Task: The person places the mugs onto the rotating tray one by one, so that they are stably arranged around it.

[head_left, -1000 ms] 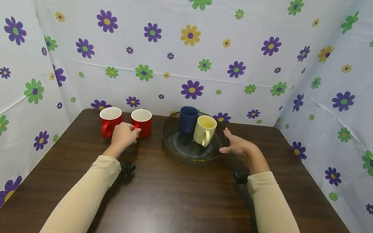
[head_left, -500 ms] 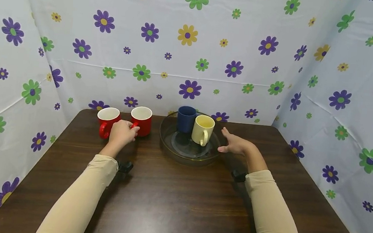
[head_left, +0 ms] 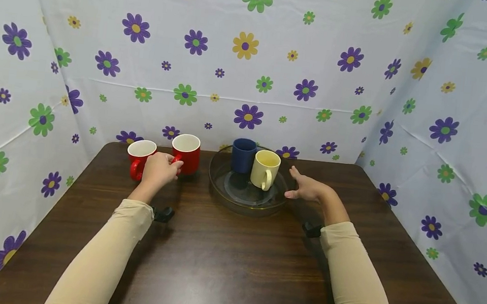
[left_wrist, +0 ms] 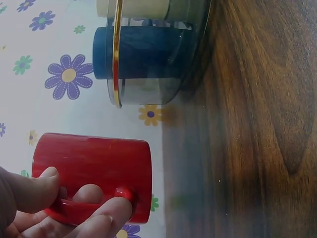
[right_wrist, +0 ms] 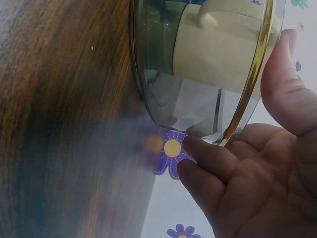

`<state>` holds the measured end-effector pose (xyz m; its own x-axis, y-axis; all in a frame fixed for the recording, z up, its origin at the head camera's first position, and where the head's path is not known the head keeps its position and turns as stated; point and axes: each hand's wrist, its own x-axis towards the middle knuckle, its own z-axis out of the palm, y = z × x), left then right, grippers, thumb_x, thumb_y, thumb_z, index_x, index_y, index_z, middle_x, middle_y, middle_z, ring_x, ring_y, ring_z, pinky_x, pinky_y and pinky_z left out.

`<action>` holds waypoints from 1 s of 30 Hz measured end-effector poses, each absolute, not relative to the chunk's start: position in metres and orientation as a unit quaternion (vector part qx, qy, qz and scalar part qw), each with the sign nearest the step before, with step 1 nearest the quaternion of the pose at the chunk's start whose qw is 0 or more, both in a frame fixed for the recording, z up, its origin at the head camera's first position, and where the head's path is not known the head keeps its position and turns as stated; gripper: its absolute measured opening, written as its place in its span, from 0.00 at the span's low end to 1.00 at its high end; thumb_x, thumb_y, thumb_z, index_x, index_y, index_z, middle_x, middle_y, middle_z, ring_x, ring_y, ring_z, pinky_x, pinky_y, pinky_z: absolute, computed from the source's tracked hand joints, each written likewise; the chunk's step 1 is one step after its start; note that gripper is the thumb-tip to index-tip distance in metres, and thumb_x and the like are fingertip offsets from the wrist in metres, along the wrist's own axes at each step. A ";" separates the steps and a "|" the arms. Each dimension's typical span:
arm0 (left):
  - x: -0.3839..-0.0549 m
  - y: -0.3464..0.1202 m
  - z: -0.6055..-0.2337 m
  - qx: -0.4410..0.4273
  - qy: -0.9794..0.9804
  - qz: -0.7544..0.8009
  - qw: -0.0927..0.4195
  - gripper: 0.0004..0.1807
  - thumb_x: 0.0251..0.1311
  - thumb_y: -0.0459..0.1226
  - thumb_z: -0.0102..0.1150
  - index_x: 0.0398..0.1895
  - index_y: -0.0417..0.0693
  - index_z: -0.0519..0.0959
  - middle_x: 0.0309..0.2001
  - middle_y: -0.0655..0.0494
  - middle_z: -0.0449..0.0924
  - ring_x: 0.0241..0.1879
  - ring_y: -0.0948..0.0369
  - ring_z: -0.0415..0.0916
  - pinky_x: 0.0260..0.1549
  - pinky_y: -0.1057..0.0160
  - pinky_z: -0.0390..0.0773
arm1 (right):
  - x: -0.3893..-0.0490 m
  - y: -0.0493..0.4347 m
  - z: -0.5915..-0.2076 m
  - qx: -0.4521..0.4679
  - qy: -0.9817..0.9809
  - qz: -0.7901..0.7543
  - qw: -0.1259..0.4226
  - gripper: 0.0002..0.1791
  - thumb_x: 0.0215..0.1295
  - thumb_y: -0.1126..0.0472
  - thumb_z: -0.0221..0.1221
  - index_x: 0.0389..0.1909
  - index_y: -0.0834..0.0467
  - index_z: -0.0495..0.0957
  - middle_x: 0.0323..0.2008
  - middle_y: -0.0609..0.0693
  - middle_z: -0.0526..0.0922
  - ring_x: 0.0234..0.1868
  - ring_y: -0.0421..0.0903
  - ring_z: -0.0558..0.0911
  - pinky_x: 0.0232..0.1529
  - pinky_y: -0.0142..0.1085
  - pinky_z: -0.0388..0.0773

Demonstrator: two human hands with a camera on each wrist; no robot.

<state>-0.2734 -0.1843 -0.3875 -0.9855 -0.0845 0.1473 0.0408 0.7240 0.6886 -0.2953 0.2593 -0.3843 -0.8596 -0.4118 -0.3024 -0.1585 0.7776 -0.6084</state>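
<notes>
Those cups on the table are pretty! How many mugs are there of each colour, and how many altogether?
Red: 2, the held mug in the left hand and the other red mug
Blue: 1, the blue mug in the see-through bowl
Yellow: 1, the yellow mug in that bowl
Total: 4 mugs

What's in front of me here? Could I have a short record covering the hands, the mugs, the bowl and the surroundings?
Left hand: grips the handle of the first red mug
First red mug: raised off the table
Second red mug: on the table, just left of the first
Right hand: beside the bowl, holding nothing; contact unclear
Bowl: see-through, gold-rimmed, on the table
In bowl: blue mug, yellow mug
Backdrop: white flowered cloth
</notes>
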 end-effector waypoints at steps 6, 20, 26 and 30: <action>-0.271 -0.185 -0.383 0.013 -0.926 -0.369 0.082 0.19 0.72 0.46 0.58 0.41 0.37 0.86 0.31 0.46 0.87 0.27 0.55 0.85 0.27 0.63 0.78 | -0.294 0.258 -0.385 -0.152 0.917 -0.301 0.212 0.52 0.72 0.60 0.61 0.80 0.66 0.32 0.79 0.63 0.25 0.79 0.65 0.34 0.76 0.61 0.38; -0.269 -0.182 -0.373 -0.008 -0.928 -0.360 0.095 0.18 0.72 0.45 0.58 0.38 0.38 0.86 0.31 0.44 0.88 0.27 0.55 0.84 0.28 0.62 0.78 | -0.295 0.260 -0.385 -0.150 0.916 -0.303 0.216 0.53 0.73 0.60 0.61 0.80 0.65 0.31 0.79 0.62 0.25 0.79 0.65 0.34 0.76 0.62 0.38; -0.270 -0.182 -0.370 -0.016 -0.927 -0.362 0.096 0.18 0.72 0.45 0.58 0.40 0.37 0.86 0.33 0.43 0.88 0.28 0.55 0.85 0.28 0.62 0.79 | -0.296 0.262 -0.385 -0.154 0.918 -0.297 0.214 0.55 0.71 0.56 0.63 0.80 0.65 0.32 0.80 0.62 0.26 0.79 0.65 0.36 0.76 0.61 0.39; -0.269 -0.182 -0.368 -0.018 -0.927 -0.363 0.090 0.18 0.73 0.45 0.58 0.41 0.37 0.85 0.34 0.42 0.88 0.29 0.54 0.85 0.30 0.61 0.80 | -0.295 0.262 -0.385 -0.153 0.918 -0.295 0.214 0.55 0.70 0.55 0.63 0.80 0.65 0.32 0.80 0.62 0.26 0.79 0.65 0.36 0.76 0.61 0.39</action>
<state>-0.2687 -0.1817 -0.3684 -0.9830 -0.0321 0.1807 0.0990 0.7363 0.6694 -0.2954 0.2623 -0.3851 -0.8612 -0.4080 -0.3032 -0.1551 0.7790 -0.6076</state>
